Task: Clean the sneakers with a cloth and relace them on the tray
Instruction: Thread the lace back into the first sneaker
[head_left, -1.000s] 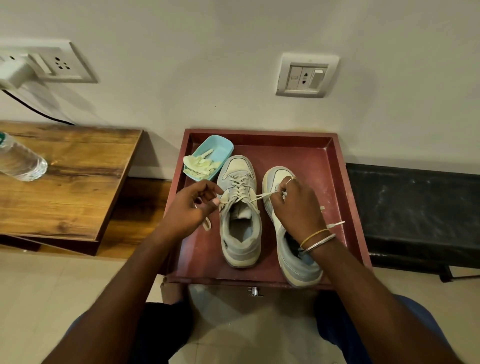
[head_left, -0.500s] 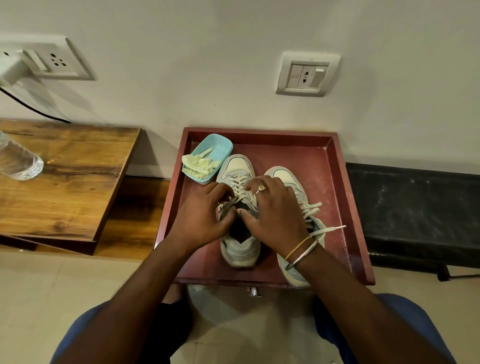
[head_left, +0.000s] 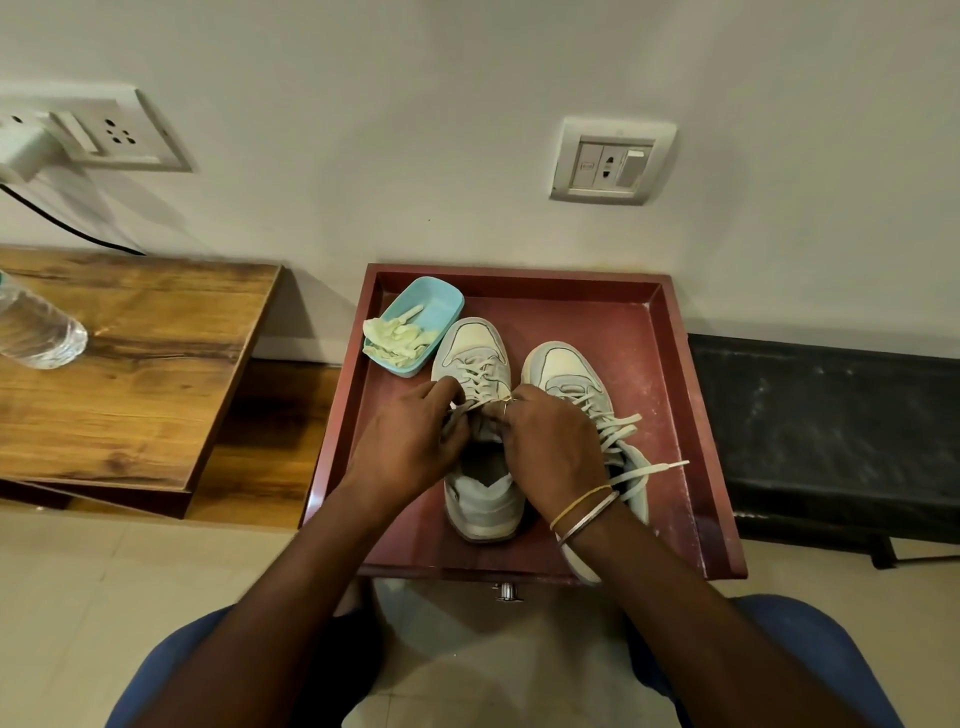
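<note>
The left sneaker (head_left: 474, 347) stands on the dark red tray (head_left: 636, 358), toe towards the wall, just beside the right sneaker (head_left: 562, 366), which lies to its right with its heel reaching the tray's near rim. Both hands meet over the left sneaker's tongue: the left hand (head_left: 410, 441) has its grip closed on the pale lace (head_left: 479, 375) at the shoe's left side, fingers curled round it, and the right hand (head_left: 550, 447), a ring on one finger and two bangles (head_left: 587, 512) at the wrist, pinches the same lace from the right. The right sneaker's loose lace ends (head_left: 631, 434) trail out over the tray floor to the right. In the tray's far left corner a light blue dish (head_left: 439, 304) touches the left sneaker's toe and holds a crumpled pale yellow cloth (head_left: 397, 339). To the left is a wooden tabletop (head_left: 135, 374) with a clear water bottle (head_left: 36, 332) at its edge. A white wall socket (head_left: 610, 161) sits above the tray, and a black bench (head_left: 831, 415) stands to the right.
</note>
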